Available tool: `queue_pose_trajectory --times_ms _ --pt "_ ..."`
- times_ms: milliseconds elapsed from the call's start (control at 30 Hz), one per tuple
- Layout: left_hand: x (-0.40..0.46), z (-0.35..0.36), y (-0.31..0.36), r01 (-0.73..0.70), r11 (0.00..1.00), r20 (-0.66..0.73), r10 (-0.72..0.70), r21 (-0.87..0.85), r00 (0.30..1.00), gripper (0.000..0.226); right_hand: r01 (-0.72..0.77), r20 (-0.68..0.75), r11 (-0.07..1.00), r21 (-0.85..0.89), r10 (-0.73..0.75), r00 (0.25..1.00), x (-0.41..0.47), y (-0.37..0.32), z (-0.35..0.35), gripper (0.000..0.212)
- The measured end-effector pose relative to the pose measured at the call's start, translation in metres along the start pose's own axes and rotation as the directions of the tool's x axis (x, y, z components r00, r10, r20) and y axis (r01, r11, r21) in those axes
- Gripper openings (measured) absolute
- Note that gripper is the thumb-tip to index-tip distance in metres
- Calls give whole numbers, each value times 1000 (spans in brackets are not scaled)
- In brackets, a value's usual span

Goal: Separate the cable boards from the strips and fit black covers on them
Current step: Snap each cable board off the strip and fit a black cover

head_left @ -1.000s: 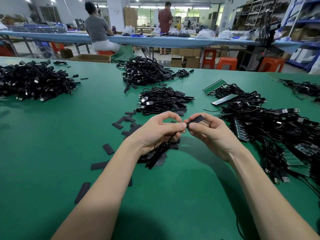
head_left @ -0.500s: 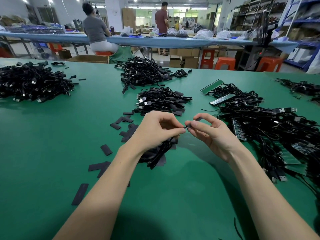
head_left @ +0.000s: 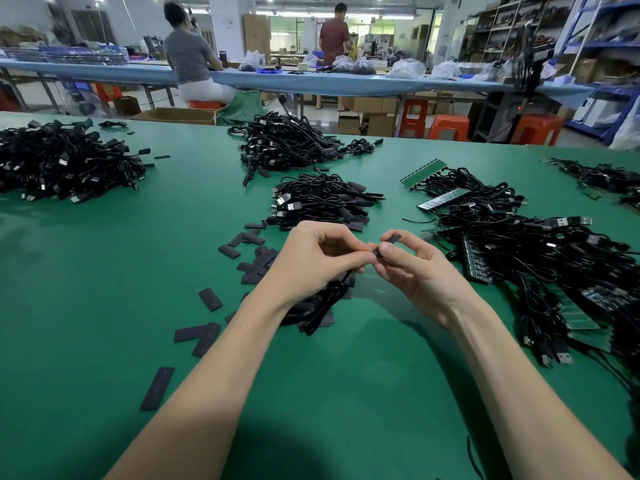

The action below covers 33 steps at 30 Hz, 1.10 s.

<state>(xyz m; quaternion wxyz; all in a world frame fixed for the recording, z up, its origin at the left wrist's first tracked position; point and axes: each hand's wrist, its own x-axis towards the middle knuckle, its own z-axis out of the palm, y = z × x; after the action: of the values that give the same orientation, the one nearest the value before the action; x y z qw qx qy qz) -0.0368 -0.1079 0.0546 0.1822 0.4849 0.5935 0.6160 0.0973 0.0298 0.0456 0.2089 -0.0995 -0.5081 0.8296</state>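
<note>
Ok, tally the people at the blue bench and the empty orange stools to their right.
People: 2, a seated person and a standing person
Empty orange stools: 3
Total: 5

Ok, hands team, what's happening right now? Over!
Left hand pinching cable. Right hand pinching black cover. Nothing blocking.

Bare green desk [head_left: 86, 289] lies open at near left, while loose black covers [head_left: 254, 261] ahead and the tangled cable heap [head_left: 540, 271] crowd the right.
</note>
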Motion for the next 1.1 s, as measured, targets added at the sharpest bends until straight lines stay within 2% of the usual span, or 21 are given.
queue_pose_trajectory --times_ms 67,233,400,867,1100 --pt "0 -1 1 10 1000 6 -10 -20 1000 13 20 -7 999 -28 -20 1000 0 0 1 13" --pt "0 -2 0 21 999 19 -21 -25 1000 17 110 -49 989 -99 -116 992 0 2 7 33" --pt "-1 -2 0 10 1000 -29 -10 -10 1000 14 159 -84 981 -113 -169 982 1 5 14 33" --pt "-2 1 -3 75 997 -96 -77 -26 992 12 163 -110 981 -101 -173 979 3 15 20 42" --pt "-1 2 -2 50 998 -97 -54 -47 994 12 195 -156 979 -59 -202 967 4 16 21 31"
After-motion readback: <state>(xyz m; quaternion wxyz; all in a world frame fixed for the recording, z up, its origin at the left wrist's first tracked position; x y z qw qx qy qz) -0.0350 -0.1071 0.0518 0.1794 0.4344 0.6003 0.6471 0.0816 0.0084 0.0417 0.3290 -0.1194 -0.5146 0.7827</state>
